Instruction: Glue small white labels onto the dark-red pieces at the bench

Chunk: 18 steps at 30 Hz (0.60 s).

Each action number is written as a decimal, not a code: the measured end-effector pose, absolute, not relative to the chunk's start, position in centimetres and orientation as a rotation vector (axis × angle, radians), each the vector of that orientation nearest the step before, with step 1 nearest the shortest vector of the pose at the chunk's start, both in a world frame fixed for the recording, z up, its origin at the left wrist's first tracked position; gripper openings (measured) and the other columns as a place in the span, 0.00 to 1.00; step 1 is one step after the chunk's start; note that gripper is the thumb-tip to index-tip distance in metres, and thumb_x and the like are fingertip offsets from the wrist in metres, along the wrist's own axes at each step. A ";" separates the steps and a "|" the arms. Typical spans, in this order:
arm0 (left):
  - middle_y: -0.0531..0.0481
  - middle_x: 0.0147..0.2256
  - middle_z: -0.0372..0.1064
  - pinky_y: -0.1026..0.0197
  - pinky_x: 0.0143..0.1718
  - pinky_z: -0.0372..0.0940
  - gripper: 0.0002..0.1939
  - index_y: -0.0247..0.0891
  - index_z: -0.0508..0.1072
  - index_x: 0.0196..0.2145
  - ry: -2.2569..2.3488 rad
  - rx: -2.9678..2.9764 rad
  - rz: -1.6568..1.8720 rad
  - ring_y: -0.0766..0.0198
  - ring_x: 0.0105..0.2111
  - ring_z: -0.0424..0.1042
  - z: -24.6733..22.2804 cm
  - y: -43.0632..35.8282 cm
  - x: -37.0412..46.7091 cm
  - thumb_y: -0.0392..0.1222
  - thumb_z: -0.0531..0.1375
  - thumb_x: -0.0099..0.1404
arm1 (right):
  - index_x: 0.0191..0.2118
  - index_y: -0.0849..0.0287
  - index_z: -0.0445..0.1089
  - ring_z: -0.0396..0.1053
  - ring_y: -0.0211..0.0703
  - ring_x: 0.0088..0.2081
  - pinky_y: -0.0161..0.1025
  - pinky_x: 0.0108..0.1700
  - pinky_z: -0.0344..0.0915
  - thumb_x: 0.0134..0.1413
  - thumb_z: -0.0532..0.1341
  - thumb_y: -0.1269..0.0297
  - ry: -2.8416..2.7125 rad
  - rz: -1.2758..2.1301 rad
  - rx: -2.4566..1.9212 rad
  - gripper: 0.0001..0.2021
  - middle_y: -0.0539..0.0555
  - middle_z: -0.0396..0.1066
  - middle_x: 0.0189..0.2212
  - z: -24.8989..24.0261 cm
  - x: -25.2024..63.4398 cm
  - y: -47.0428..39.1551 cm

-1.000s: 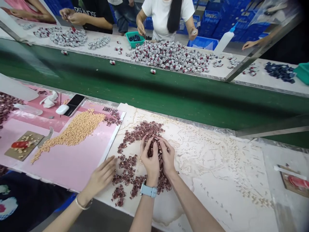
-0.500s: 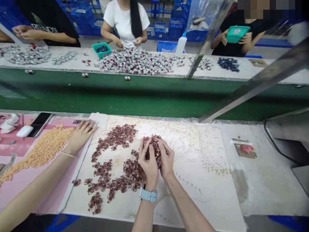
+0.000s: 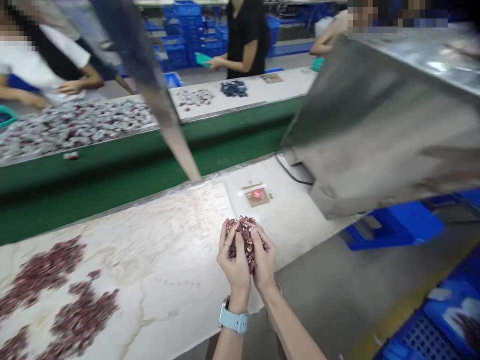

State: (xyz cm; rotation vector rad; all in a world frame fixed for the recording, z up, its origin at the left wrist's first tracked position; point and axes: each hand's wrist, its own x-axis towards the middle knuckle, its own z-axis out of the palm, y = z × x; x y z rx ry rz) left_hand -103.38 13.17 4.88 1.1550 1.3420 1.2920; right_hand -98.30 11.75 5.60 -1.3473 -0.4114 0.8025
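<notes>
Since the frame half a second ago, the cupped left hand point(image 3: 235, 265) and right hand point(image 3: 265, 262), with their load, have been carried rightward, away from the piles; the view has been swung right too, and the neighbour's braceleted hand has been lost from frame. Clock directions are taken from the cupped hands.

Dark red pieces point(image 3: 246, 244) are held between both palms as one rounded heap. Fingers point(image 3: 224, 239) are curled around the heap's outer sides and clamped on it, thumbs laid along the near side, slightly apart; pieces are seen in the gap between thumbs and heaped at the fingertips. The heap's underside is hidden, so contact with the counter point(image 3: 180, 305) cannot be told. A ring point(image 3: 226, 245) and a watch with light blue strap point(image 3: 234, 320) are worn on the left.

More of the same pieces are left in loose piles point(image 3: 84, 315) on the counter, well apart, at 8 to 9 o'clock, blurred. A small brown board point(image 3: 261, 201) bearing a red item point(image 3: 257, 193) is placed near, just past 12 o'clock. A metal housing point(image 3: 367, 135) is seen at 2 o'clock, a blue crate point(image 3: 431, 335) at 4. Across the green strip point(image 3: 93, 187), grey-white parts point(image 3: 75, 120) are heaped at 10 o'clock; a green tray point(image 3: 202, 59) is held by a co-worker point(image 3: 243, 55) near 12.
</notes>
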 end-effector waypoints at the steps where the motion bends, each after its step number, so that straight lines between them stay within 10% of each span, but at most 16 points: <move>1: 0.41 0.62 0.67 0.39 0.67 0.60 0.19 0.37 0.79 0.51 1.313 1.172 1.263 0.52 0.64 0.66 5.0 12.0 -100.8 0.52 0.61 0.71 | 0.47 0.56 0.82 0.70 0.55 0.61 0.55 0.66 0.62 0.63 0.64 0.53 -0.377 0.764 -1.362 0.16 0.59 0.77 0.55 5.7 -95.7 10.4; 18: 0.41 0.59 0.70 0.40 0.66 0.61 0.19 0.37 0.78 0.50 0.925 1.384 0.937 0.54 0.62 0.68 6.2 0.0 -65.2 0.53 0.60 0.72 | 0.45 0.56 0.82 0.72 0.55 0.59 0.52 0.64 0.65 0.61 0.65 0.53 -0.067 0.269 -1.436 0.15 0.58 0.78 0.53 6.8 -61.5 -3.8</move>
